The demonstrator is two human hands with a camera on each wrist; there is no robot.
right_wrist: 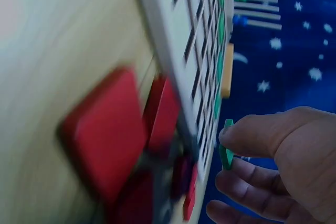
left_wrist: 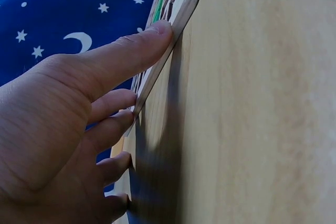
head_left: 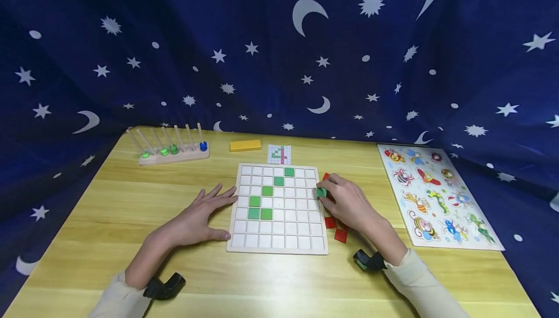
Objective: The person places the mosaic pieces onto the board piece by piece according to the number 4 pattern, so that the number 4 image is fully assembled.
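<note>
A white wooden grid board [head_left: 279, 250] lies in the middle of the table, with several green square tiles [head_left: 267, 191] set in its cells in a diagonal and part of a row. My left hand [head_left: 203, 213] rests at the board's left side, fingers spread; in the left wrist view its thumb [left_wrist: 152, 38] lies on the board's edge. Over the board's right edge, my right hand [head_left: 349, 201] pinches a green tile [right_wrist: 228, 145] between thumb and fingers. Red square tiles [head_left: 340, 235] lie loose beside the board, partly hidden under that hand.
Behind the board lies a small pattern card [head_left: 279, 154] with green and red squares. A yellow block [head_left: 245, 145] and a peg stand [head_left: 174, 158] with green and blue rings are at the back left. An insect puzzle board [head_left: 441, 196] lies at the right.
</note>
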